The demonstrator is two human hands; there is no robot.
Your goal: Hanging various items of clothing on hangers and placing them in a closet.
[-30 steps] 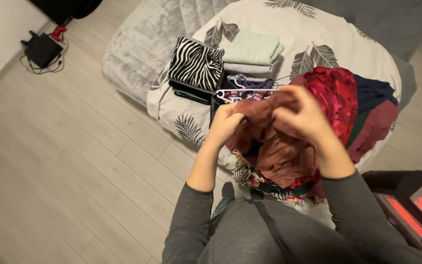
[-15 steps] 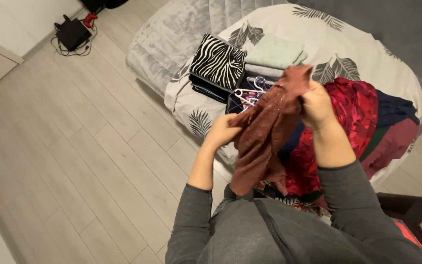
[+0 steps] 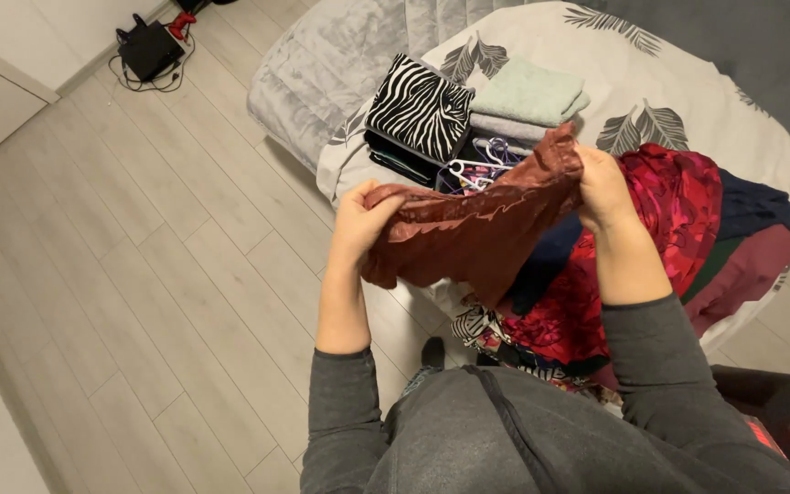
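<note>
Your left hand [image 3: 358, 220] raised, fingers [image 3: 378, 203] curled shut, pinching cloth edge [image 3: 468, 229]. Your right hand [image 3: 603, 187] higher and farther out, fist closed on same edge. Both forearms bare, reaching forward, grey sleeves pushed up toward elbows. Hands well apart, palms turned inward, wrists slightly bent.

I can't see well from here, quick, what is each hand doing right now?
Left hand: closed on one end of the reddish-brown cloth.
Right hand: closed on the cloth's other end, stretching it above the clothes pile.
</note>
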